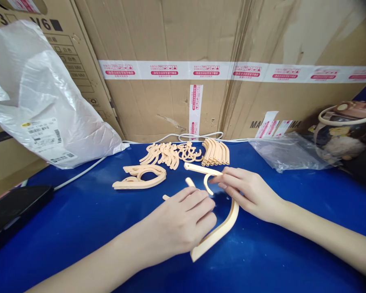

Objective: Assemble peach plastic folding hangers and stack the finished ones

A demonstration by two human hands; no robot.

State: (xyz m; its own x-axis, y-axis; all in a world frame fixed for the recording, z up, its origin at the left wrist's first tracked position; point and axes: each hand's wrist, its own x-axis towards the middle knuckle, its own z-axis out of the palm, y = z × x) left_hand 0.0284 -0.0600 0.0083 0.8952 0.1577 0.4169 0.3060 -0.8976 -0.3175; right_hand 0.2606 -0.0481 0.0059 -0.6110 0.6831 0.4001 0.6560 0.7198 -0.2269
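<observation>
So, containers first; the white bag (55,97) stands well off to the left of the left grip (183,217), label facing out, and I can't see what's in it; the clear bag (280,152) lies crumpled beyond the right grip (250,191), a bit to its right; past that there's a tub (349,121) with a pale rim, brown and fluffy grey stuff in it, too blurry to name; the big box (164,36) stands behind everything, facing both grips, with printed tape (171,70) across it, insides hidden.

As for the hands, the right one reaches in from the right, palm down, fingers bent leftward; its grip is pinching the hanger (221,232), whose curved arm sweeps down below the fingertips toward the left grip; a hook (207,185) sits right at those fingertips too; the left forearm comes up from the lower left, back of the hand showing, fingers curled round a small piece (190,182), with pale ends poking out past them; can't tell if that hand touches the hanger as well.

Just beyond the left grip, on the blue worktop (293,260), there's a folded frame (138,184) to its left; farther back sit short arms (170,156), loose hooks (189,154) and long arms (215,152).
</observation>
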